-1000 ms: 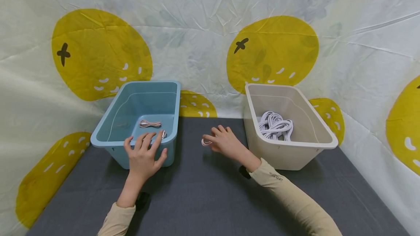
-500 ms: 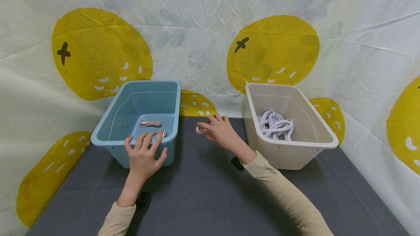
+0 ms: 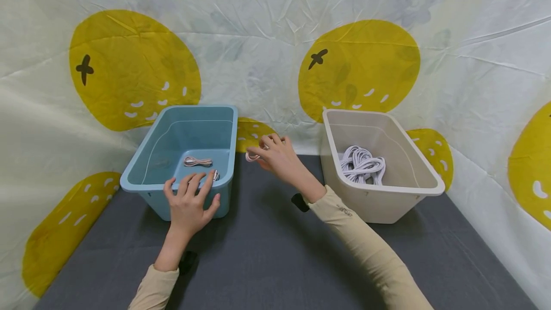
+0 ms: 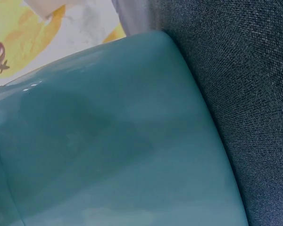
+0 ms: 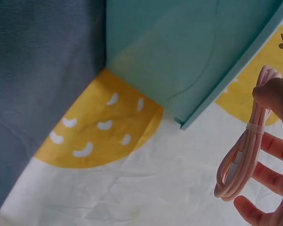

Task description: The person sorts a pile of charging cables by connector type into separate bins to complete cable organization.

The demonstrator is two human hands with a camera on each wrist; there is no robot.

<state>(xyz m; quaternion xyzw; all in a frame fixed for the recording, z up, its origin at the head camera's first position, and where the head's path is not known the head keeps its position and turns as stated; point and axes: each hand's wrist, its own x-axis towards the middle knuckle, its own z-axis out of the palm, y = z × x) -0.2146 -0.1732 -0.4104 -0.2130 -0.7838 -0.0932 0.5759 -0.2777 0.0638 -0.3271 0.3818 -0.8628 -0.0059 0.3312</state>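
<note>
Between the two bins, above the table, my right hand (image 3: 279,160) pinches a coiled pink cable (image 5: 247,146) with a small white band round its middle. My left hand (image 3: 189,201) rests on the near rim of the blue bin (image 3: 137,188), its fingers spread and reaching over the edge. Inside that bin lies another pink bundled cable (image 3: 198,161). A second small bundle (image 3: 216,175) there is partly hidden behind the left fingers. The left wrist view shows mostly the bin's outer wall (image 4: 108,141), with the left hand out of sight.
A beige bin (image 3: 383,204) stands at the right, holding a heap of white cables (image 3: 363,165). Both bins stand on a dark cloth-covered table (image 3: 267,262). Behind them hangs a white sheet (image 3: 258,71) with yellow fruit prints.
My right hand has moved left and a little upward and away with the pink cable, nearer the blue bin. The left hand has stayed on the rim.
</note>
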